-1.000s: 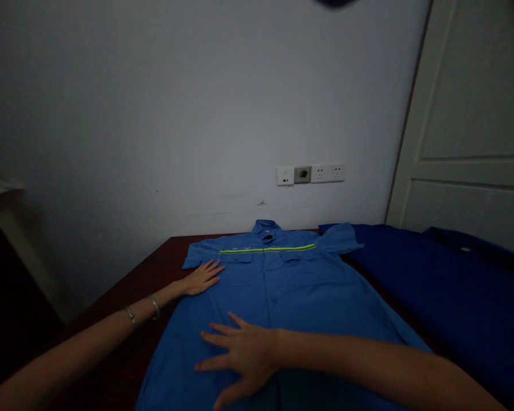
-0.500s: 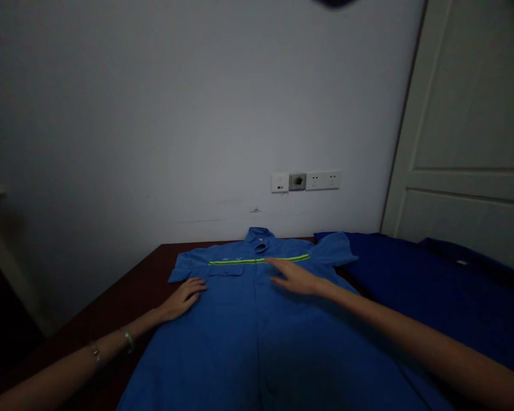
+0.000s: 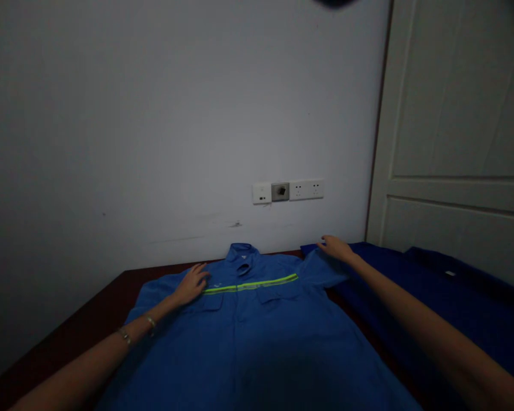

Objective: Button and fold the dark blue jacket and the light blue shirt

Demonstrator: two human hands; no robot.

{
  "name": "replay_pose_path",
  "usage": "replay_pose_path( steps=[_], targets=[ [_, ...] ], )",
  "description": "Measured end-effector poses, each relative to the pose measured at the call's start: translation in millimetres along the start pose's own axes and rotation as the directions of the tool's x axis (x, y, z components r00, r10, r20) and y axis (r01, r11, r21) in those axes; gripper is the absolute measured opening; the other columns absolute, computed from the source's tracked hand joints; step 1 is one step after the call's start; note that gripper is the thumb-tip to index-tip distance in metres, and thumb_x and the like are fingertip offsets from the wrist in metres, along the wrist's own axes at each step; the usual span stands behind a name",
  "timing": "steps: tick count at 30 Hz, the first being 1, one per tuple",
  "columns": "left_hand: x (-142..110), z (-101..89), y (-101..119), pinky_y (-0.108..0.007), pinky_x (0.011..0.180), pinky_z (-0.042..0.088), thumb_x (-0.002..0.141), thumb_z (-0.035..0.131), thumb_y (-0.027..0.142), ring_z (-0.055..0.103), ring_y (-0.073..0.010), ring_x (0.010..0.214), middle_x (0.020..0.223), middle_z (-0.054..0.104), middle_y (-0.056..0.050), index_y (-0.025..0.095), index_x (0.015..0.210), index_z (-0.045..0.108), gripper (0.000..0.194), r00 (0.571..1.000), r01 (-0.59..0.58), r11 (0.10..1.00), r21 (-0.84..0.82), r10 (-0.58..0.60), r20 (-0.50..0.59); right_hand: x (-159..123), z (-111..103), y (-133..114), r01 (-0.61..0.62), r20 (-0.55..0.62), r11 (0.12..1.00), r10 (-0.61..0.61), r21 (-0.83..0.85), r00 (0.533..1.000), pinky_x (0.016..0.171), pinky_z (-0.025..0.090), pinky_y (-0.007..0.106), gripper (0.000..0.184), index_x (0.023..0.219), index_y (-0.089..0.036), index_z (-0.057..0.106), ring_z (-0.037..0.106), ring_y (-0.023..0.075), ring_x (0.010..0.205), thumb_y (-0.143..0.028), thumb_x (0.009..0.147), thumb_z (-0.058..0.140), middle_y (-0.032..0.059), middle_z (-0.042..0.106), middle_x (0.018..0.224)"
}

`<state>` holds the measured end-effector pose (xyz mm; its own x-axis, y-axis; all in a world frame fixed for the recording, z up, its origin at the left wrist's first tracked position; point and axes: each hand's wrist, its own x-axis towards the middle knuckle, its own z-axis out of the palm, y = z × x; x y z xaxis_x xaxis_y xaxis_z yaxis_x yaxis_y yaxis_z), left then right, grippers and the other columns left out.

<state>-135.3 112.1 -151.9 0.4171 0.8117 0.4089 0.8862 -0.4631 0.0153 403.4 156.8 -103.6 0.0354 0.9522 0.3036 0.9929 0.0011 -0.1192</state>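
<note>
A blue work shirt (image 3: 205, 342) lies spread front up, its collar toward the wall. A yellow-green stripe (image 3: 265, 283) crosses its chest above two pocket flaps. My left hand (image 3: 192, 283) rests on the chest at the left end of the stripe, fingers apart and nothing held. At the right, my right hand (image 3: 337, 249) is over the top of the short right sleeve (image 3: 321, 269), with its fingers stretched out. Whether it touches the cloth there I cannot tell.
Beneath the shirt is a dark red tabletop (image 3: 89, 311), its far edge against a pale wall (image 3: 175, 142). Darker blue cloth (image 3: 394, 297) lies at the right. Wall sockets (image 3: 306, 189) sit above the table, and a panelled door (image 3: 458, 142) stands at the right.
My right hand has moved from the middle of the chest to the right sleeve. My left hand has gone from the shirt's side up onto the chest. The view has shifted somewhat.
</note>
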Motion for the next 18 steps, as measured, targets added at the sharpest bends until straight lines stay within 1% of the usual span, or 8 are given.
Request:
replay_pose_path(
  steps=[3,6,8,10,12,14,16,18],
  targets=[
    [20,16.3,-29,-0.047,0.105,0.024,0.086,0.034,0.039,0.026,-0.0283,0.13,0.137,0.04,-0.009,0.017,0.122,0.053,0.046,0.986,0.115,0.991,0.063,-0.122,0.114,11,13,0,-0.045,0.065,0.998,0.048,-0.05,0.997,0.081,0.043,0.037,0.051,0.11,-0.006,0.056,0.056,0.0295,0.103,-0.047,0.086,0.037,0.0221,0.06,0.108],
    [25,24.7,-58,-0.054,0.103,0.021,0.088,0.022,0.047,0.019,-0.0292,0.133,0.144,0.029,-0.006,0.022,0.133,0.041,0.054,0.935,0.229,0.97,0.082,-0.242,0.258,17,21,4,0.014,0.131,0.995,-0.002,-0.094,0.991,0.078,0.044,0.036,0.042,0.106,-0.01,0.059,0.057,0.0292,0.101,-0.043,0.083,0.045,0.0202,0.061,0.108],
    [23,27.9,-74,-0.058,0.102,0.019,0.089,0.018,0.049,0.016,-0.0291,0.134,0.146,0.024,-0.004,0.026,0.137,0.032,0.056,0.9,0.262,0.962,0.078,-0.273,0.34,20,22,11,0.057,0.158,0.994,-0.042,-0.091,0.987,0.077,0.044,0.034,0.032,0.1,-0.012,0.062,0.058,0.0273,0.099,-0.036,0.081,0.051,0.0172,0.062,0.107],
    [18,31.8,-87,-0.059,0.101,0.018,0.089,0.017,0.049,0.016,-0.0292,0.134,0.147,0.02,-0.002,0.03,0.139,0.024,0.055,0.885,0.265,0.962,0.069,-0.271,0.378,22,20,22,0.079,0.173,0.994,-0.065,-0.075,0.983,0.077,0.044,0.03,0.025,0.095,-0.015,0.064,0.059,0.0239,0.097,-0.032,0.081,0.052,0.0135,0.064,0.103],
    [14,36.9,-96,-0.058,0.101,0.018,0.089,0.018,0.049,0.016,-0.0287,0.134,0.147,0.019,-0.001,0.032,0.14,0.022,0.054,0.891,0.265,0.962,0.069,-0.271,0.363,24,17,35,0.087,0.17,0.995,-0.078,-0.043,0.982,0.078,0.043,0.027,0.024,0.093,-0.015,0.064,0.06,0.0205,0.094,-0.031,0.083,0.05,0.0112,0.065,0.1],
    [10,42.0,-101,-0.056,0.102,0.021,0.089,0.019,0.047,0.019,-0.0281,0.133,0.146,0.022,-0.001,0.032,0.139,0.025,0.052,0.913,0.25,0.966,0.073,-0.26,0.315,25,15,46,0.08,0.136,0.997,-0.082,0.025,0.987,0.077,0.043,0.025,0.026,0.092,-0.014,0.065,0.06,0.0188,0.09,-0.031,0.084,0.047,0.0104,0.066,0.096],
    [9,44.3,-104,-0.054,0.1,0.025,0.09,0.022,0.044,0.024,-0.0289,0.131,0.144,0.028,-0.004,0.029,0.138,0.03,0.051,0.935,0.222,0.972,0.074,-0.233,0.267,24,15,52,0.07,0.095,0.992,-0.08,0.1,0.992,0.076,0.043,0.026,0.026,0.089,-0.014,0.065,0.061,0.0189,0.085,-0.032,0.084,0.047,0.0103,0.067,0.092],
    [11,41.9,-104,-0.053,0.1,0.028,0.088,0.029,0.04,0.029,-0.0302,0.129,0.14,0.036,-0.008,0.023,0.133,0.039,0.049,0.959,0.164,0.984,0.069,-0.176,0.222,22,16,53,0.072,0.065,0.987,-0.082,0.141,0.995,0.074,0.043,0.026,0.025,0.088,-0.013,0.064,0.061,0.0195,0.084,-0.032,0.083,0.047,0.0103,0.067,0.09]
  ],
)
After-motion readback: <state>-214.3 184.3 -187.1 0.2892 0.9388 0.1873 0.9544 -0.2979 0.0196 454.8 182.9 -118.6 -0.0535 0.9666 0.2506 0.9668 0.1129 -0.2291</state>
